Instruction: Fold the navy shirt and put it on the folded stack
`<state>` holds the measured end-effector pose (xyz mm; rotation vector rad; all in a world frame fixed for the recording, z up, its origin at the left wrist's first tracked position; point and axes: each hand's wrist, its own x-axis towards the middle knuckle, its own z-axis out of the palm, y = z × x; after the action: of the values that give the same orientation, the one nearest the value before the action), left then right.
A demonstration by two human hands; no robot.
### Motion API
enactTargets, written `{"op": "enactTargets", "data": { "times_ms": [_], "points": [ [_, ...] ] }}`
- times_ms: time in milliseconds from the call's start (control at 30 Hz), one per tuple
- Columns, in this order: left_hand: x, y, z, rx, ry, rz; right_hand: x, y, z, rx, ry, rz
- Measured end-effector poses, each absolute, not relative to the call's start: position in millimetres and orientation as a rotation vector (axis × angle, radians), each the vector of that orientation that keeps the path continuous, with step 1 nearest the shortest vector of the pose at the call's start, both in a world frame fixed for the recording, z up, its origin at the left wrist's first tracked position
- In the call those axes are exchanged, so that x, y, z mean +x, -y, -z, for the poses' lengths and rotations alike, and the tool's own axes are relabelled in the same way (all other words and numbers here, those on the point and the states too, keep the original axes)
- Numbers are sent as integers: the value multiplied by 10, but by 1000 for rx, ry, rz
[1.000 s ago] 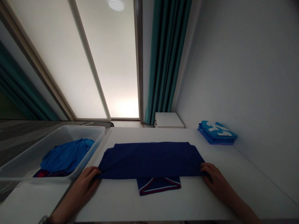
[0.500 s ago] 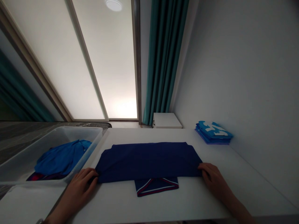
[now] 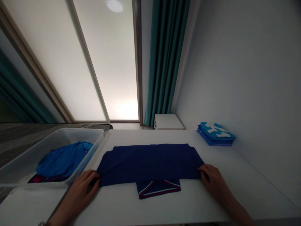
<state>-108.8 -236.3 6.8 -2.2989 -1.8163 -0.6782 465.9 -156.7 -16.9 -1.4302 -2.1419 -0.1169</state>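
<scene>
A navy shirt (image 3: 150,161) lies folded into a wide band on the white table (image 3: 150,213). Its collar (image 3: 160,189), trimmed with red and pale stripes, sticks out from under the near edge. My left hand (image 3: 85,188) is closed on the shirt's left end, thumb and fingers pinching the cloth. At the opposite end, my right hand (image 3: 213,182) pinches the right edge. Between the two hands the fabric lies mostly flat, with slight creases.
To the left, a translucent plastic bin (image 3: 100,135) holds a crumpled blue garment (image 3: 64,160) over a darker red-and-navy one. A stack of folded blue clothes (image 3: 215,135) sits at the table's back right, beside the wall. Beyond the table stands a white cabinet (image 3: 168,121).
My right fingertips have shifted very slightly inward at the shirt's right edge. The left hand keeps its pinch, and the shirt lies as before.
</scene>
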Motion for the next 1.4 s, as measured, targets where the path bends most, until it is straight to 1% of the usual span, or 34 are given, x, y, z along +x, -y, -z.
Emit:
{"op": "enactTargets", "data": {
  "times_ms": [200,367,567,833,1000,1100,1200,1400],
  "points": [
    [-1052,2376,-112,-2300,1803,715,4496,1527,63,-1392,2165,126],
    [-1000,2385,-157,-2296,1851,723,4022,1378,-163,-1281,2255,43],
    [-910,2438,-258,-2324,1962,759,3114,1148,-403,-1041,2435,-123],
    [-859,2477,-322,-2337,2065,848,1698,928,-555,-755,2623,-346],
    [-866,2500,-285,-2328,2078,916,943,766,-573,-634,2704,-335],
    [-873,2504,-256,-2320,2092,940,606,652,-540,-641,2759,-286],
    [-882,2503,-231,-2319,2121,942,378,569,-502,-738,2860,-225],
    [-910,2500,-174,-2307,2146,1049,226,504,-428,-900,2944,-162]
  ]
}}
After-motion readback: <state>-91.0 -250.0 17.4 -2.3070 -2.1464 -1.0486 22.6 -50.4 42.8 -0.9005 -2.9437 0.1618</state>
